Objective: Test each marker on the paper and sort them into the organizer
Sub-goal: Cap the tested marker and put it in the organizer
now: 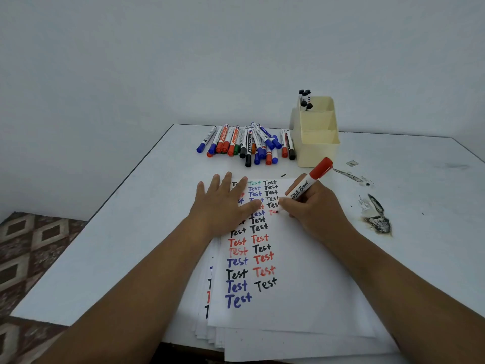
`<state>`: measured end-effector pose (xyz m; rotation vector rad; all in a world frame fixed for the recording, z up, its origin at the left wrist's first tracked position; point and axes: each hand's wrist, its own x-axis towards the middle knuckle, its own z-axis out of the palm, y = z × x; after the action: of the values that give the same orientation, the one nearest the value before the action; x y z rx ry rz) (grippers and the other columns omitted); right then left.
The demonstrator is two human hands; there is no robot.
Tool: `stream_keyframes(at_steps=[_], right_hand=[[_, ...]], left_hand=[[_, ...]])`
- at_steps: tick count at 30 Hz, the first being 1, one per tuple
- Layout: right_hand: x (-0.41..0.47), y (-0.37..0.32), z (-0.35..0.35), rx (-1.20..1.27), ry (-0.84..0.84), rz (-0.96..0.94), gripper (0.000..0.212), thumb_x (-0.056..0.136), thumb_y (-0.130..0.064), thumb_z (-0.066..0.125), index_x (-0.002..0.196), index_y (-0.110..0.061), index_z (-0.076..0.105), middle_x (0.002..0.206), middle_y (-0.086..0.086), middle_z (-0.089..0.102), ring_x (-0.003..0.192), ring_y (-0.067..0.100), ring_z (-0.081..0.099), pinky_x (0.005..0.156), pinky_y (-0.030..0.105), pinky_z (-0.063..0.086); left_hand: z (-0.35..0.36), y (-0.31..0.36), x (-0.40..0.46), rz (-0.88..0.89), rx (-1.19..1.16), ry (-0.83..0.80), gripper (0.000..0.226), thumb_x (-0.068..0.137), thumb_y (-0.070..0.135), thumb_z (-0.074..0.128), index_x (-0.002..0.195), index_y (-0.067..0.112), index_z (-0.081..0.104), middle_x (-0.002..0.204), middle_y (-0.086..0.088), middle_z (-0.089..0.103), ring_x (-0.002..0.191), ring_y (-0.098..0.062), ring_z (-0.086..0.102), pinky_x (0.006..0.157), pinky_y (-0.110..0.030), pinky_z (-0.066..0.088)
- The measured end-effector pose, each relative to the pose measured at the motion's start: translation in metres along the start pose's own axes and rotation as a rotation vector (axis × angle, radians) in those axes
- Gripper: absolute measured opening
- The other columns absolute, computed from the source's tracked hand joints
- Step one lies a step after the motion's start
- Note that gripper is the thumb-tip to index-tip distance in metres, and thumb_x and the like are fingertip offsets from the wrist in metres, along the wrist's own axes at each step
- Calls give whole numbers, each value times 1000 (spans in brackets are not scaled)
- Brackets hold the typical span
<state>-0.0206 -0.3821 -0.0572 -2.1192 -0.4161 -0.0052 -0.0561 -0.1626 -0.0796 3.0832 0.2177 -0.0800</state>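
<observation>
My right hand (312,208) grips a red whiteboard marker (308,183), its cap posted on the back end, with the tip down on the paper (301,271) beside red letters. My left hand (223,203) lies flat with spread fingers on the paper's upper left, pressing it down. The sheet carries columns of the word "Test" in black, red, blue and green. A pile of several capped markers (246,143) lies at the back of the table. A cream organizer (319,151) with three compartments stands to the right of the pile; several black-capped markers (305,99) stand in its far compartment.
The top sheet sits on a stack of paper that overhangs the white table's (105,245) near edge. Dark burn or stain marks (378,219) lie on the table right of my right hand. A patterned floor (31,245) shows at the left.
</observation>
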Motion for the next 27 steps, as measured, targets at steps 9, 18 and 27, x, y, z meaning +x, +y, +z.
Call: stream_keyframes(at_steps=[9, 18, 27], right_hand=[[1, 0, 1, 13, 7, 37, 27, 85, -31, 78, 89, -7, 66, 76, 9, 70, 71, 25, 70, 71, 35, 60], [0, 1, -2, 42, 72, 52, 21, 85, -27, 77, 89, -10, 65, 72, 3, 70, 69, 20, 68, 69, 31, 58], [1, 0, -2, 58, 52, 80, 20, 83, -22, 78, 88, -13, 60, 74, 2, 68, 65, 14, 65, 64, 25, 55]], left_hand=[[1, 0, 0, 2, 1, 4, 90, 82, 88, 6, 157, 39, -2, 168, -1, -6, 154, -27, -8, 121, -60, 0], [1, -1, 1, 4, 4, -3, 90, 82, 88, 6, 157, 39, -3, 168, -1, -6, 154, -27, -8, 121, -60, 0], [1, -1, 2, 1, 4, -7, 90, 82, 88, 6, 157, 40, -3, 168, -1, -7, 154, -27, -8, 121, -60, 0]])
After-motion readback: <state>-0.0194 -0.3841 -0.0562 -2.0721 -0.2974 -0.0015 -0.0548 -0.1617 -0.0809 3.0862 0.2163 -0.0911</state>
